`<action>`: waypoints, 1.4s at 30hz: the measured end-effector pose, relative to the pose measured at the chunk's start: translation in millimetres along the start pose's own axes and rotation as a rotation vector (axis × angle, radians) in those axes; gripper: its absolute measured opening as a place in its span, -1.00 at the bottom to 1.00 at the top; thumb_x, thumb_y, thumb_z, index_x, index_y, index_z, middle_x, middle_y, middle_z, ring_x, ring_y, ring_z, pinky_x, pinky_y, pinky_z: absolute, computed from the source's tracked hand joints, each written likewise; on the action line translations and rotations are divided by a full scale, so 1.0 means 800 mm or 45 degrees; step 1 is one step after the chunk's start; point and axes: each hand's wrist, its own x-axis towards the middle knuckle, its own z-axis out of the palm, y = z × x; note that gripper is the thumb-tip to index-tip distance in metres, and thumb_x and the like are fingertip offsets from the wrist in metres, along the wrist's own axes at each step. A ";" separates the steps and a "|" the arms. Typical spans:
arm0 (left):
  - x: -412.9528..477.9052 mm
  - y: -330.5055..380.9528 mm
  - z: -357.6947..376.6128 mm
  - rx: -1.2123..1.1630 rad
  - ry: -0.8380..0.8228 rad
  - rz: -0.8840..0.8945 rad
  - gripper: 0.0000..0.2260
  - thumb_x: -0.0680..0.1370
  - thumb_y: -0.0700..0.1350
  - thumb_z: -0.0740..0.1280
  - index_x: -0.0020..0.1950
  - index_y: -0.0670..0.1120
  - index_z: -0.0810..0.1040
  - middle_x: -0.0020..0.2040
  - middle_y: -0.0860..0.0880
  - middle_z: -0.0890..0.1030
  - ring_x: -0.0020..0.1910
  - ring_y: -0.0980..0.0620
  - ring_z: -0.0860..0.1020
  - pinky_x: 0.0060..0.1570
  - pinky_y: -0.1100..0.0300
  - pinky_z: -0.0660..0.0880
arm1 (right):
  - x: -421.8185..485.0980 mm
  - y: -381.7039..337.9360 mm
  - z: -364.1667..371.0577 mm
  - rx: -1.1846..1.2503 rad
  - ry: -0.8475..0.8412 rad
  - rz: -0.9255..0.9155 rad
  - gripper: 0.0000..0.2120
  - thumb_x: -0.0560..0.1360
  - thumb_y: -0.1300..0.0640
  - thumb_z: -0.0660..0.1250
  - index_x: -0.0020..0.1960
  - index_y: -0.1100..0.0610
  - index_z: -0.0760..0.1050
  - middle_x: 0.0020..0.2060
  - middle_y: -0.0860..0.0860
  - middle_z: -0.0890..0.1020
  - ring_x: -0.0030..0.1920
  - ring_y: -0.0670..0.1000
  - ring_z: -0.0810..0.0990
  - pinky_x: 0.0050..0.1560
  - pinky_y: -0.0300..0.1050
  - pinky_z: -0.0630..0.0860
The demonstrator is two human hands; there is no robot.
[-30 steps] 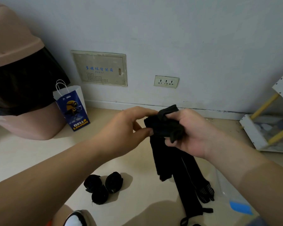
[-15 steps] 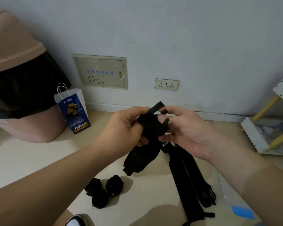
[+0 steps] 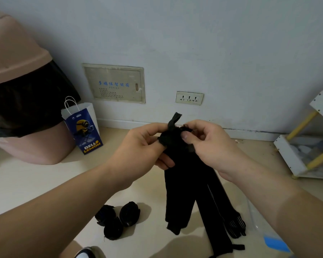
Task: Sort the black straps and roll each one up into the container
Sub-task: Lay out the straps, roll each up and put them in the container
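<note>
A black strap (image 3: 178, 192) is being held up above the floor (image 3: 35, 183), in front of the wall, by both hands. Its bunched upper end is being pinched between the thumb and forefinger of the left hand (image 3: 144, 146), the remaining fingers being curled beneath the cloth. The same end is being pressed by the thumb of the right hand (image 3: 211, 146), with the forefinger being hooked over the top. A short tab of the strap is sticking up between the two hands, and the rest is hanging straight down.

Two longer black straps (image 3: 220, 222) are lying just beside it, running from under the right hand toward the lower edge; whether they are being held cannot be told. Three rolled straps (image 3: 117, 218) are resting together on the floor, below the left forearm. A clear container (image 3: 257, 229) with a blue patch is lying at the lower right, partly hidden by the right forearm.

A pink bin (image 3: 17, 71) with a black liner and a blue paper bag (image 3: 84, 131) are standing at the left, against the wall. A white and yellow rack (image 3: 304, 157) is standing at the right.
</note>
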 end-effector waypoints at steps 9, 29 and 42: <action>0.000 -0.002 -0.009 -0.087 -0.185 -0.046 -0.77 0.62 -0.14 0.36 0.27 -0.08 0.65 -0.06 -0.24 0.69 -0.17 -0.14 0.65 -0.10 0.07 0.64 | -0.007 0.000 0.001 0.091 0.008 -0.015 -0.81 0.70 0.21 0.30 0.02 0.04 0.68 -0.10 0.08 0.77 -0.19 -0.01 0.65 -0.09 -0.08 0.54; 0.008 -0.012 0.003 0.269 0.313 0.060 -0.89 0.63 -0.11 0.41 0.04 -0.15 0.63 -0.15 -0.22 0.70 -0.28 0.00 0.60 -0.21 -0.11 0.60 | -0.033 -0.022 0.011 0.192 -0.370 -0.176 -0.81 0.60 0.26 0.42 0.10 0.00 0.67 0.04 0.08 0.76 0.13 0.11 0.73 0.23 0.03 0.65; -0.002 0.000 0.000 0.188 0.028 0.168 -0.77 0.70 -0.21 0.28 0.26 0.03 0.64 -0.31 0.28 0.64 -0.38 0.34 0.55 -0.36 0.48 0.42 | -0.018 -0.012 0.009 0.601 -0.200 0.052 -0.70 0.48 0.31 0.52 0.18 0.10 0.69 -0.01 0.16 0.78 0.03 0.15 0.78 0.13 0.01 0.67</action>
